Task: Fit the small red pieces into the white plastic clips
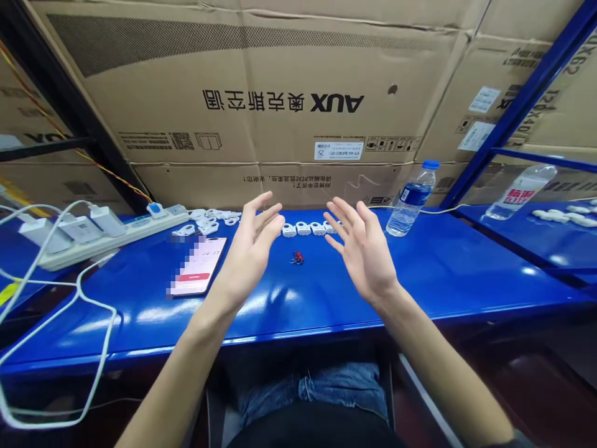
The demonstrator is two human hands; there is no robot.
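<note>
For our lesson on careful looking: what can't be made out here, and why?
All in the head view:
- Row of white pieces: partly hidden behind the left hand and right hand.
- Phone: left edge masked by pixelation.
- Red bundle: too small to identify.
- Left forearm: cut off by the bottom edge.

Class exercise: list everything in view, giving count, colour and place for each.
Ring-topped pieces: several, white, row between hands
Loose pieces: several, white, behind phone
Small bundle: one, red and dark, mid-table
Phone: one, pinkish screen, left
Power strip: one, white, left
Chargers: three, white, on strip
Plug: one, blue-white, on strip
Cables: several, white, left
Bottles: two, clear, right
Far pieces: several, white, far right
Cartons: several, brown, behind
Frame bars: several, blue/black, sides
Tabletop: blue, centre
Jeans: blue, below
Hands: two, bare, left and right
</note>
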